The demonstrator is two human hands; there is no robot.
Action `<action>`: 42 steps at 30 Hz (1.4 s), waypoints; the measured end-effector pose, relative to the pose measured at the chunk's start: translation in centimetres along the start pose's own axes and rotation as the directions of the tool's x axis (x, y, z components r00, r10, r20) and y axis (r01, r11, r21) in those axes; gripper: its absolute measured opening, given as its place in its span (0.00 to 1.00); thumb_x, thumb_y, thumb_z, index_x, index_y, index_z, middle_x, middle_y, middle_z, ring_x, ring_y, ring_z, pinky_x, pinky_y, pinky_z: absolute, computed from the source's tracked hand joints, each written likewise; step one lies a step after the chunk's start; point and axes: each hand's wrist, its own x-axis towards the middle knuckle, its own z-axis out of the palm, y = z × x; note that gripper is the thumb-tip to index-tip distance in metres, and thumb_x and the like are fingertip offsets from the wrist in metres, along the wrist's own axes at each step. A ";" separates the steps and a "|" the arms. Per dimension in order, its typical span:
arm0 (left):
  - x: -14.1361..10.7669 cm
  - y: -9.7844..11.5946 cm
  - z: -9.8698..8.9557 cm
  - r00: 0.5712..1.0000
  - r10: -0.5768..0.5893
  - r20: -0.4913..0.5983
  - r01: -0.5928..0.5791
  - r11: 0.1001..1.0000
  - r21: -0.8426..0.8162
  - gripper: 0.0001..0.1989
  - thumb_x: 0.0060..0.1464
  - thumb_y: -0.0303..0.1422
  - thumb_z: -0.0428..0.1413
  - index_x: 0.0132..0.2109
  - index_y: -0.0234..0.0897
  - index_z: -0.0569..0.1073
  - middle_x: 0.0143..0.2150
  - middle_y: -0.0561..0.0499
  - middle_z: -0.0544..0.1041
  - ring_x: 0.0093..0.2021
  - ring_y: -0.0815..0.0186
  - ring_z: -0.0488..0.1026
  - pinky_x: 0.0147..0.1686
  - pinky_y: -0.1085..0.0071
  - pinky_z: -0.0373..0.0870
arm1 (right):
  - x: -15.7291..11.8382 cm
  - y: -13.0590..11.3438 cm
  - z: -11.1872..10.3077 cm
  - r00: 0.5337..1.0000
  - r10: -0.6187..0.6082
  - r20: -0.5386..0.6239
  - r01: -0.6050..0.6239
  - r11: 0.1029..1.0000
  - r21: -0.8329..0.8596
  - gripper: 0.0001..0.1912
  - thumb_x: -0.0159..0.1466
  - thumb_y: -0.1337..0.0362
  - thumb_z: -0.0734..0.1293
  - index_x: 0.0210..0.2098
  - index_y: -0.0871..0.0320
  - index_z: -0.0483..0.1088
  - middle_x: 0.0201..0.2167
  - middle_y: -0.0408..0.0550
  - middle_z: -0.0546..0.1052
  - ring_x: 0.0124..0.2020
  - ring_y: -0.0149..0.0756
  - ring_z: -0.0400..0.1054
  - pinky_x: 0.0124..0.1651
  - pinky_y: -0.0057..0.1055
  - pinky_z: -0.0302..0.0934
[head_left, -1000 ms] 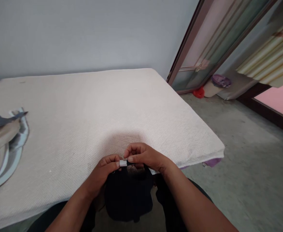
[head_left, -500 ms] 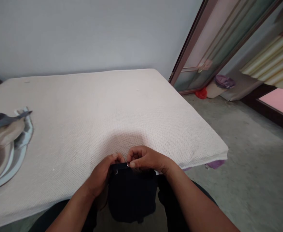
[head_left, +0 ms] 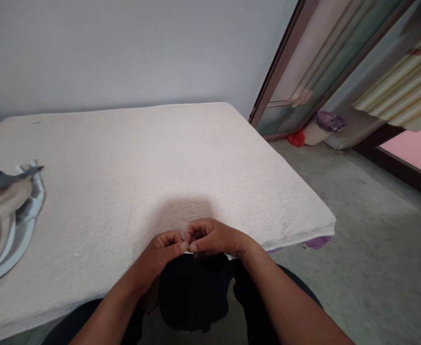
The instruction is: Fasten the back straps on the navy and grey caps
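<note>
A dark fabric item [head_left: 194, 294], rounded below and bag-like, hangs between my knees at the front edge of the bed. My left hand [head_left: 165, 249] is closed at its upper edge, with thumb and index finger pinched together. Right beside it, my right hand [head_left: 213, 237] pinches at the same edge, its fingers curled. The fingertips of both hands nearly touch. A small pale bit shows just under them, too small to name. The fingers cover most of the item's top edge.
A bed-like surface with a white textured cover [head_left: 124, 172] stretches ahead to a pale wall [head_left: 124, 52]. A bird-shaped printed piece [head_left: 9, 206] lies at left. Beyond the right edge are a sliding glass door [head_left: 296, 81], a lined bin [head_left: 321, 127] and a red bag [head_left: 296, 139].
My left thumb has come over the top edge, and my left fingertips have closed in beside the right ones. A dark band with a small metal fitting, visible before, is now hidden.
</note>
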 end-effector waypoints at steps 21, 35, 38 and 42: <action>-0.5 0.9 -0.3 0.994 0.063 0.088 -0.062 0.998 -0.014 0.12 0.47 0.30 0.63 0.39 0.37 0.70 0.31 0.53 0.76 0.28 0.73 0.70 0.30 0.77 0.62 | -0.3 0.0 -0.7 0.986 -0.162 -0.036 0.163 0.987 0.017 0.10 0.56 0.65 0.70 0.36 0.61 0.69 0.23 0.39 0.69 0.17 0.19 0.56 0.18 0.19 0.48; -0.9 1.6 -0.6 0.997 0.036 -0.074 -0.060 0.938 -0.343 0.05 0.48 0.30 0.61 0.29 0.33 0.74 0.20 0.55 0.71 0.19 0.75 0.65 0.21 0.79 0.62 | -0.9 -0.4 -0.3 0.976 -0.195 -0.095 0.202 0.977 0.071 0.09 0.59 0.60 0.68 0.32 0.61 0.70 0.22 0.39 0.68 0.22 0.23 0.60 0.26 0.23 0.53; -0.9 2.7 -1.1 0.951 0.047 -0.306 -0.199 0.851 -0.487 0.03 0.45 0.27 0.62 0.27 0.33 0.75 0.21 0.54 0.73 0.19 0.73 0.69 0.22 0.78 0.67 | -1.1 -0.5 -0.6 0.981 -0.179 -0.069 0.182 0.983 0.036 0.09 0.58 0.61 0.69 0.33 0.62 0.72 0.29 0.43 0.71 0.29 0.25 0.63 0.32 0.23 0.56; -0.7 3.2 -1.3 0.923 -0.015 -0.385 -0.196 0.842 -0.503 0.01 0.47 0.26 0.60 0.31 0.34 0.77 0.24 0.51 0.77 0.23 0.67 0.74 0.26 0.73 0.72 | -1.2 -0.6 -1.1 0.974 -0.162 -0.159 0.191 0.964 0.185 0.08 0.55 0.64 0.71 0.31 0.62 0.71 0.25 0.40 0.70 0.25 0.23 0.62 0.29 0.22 0.54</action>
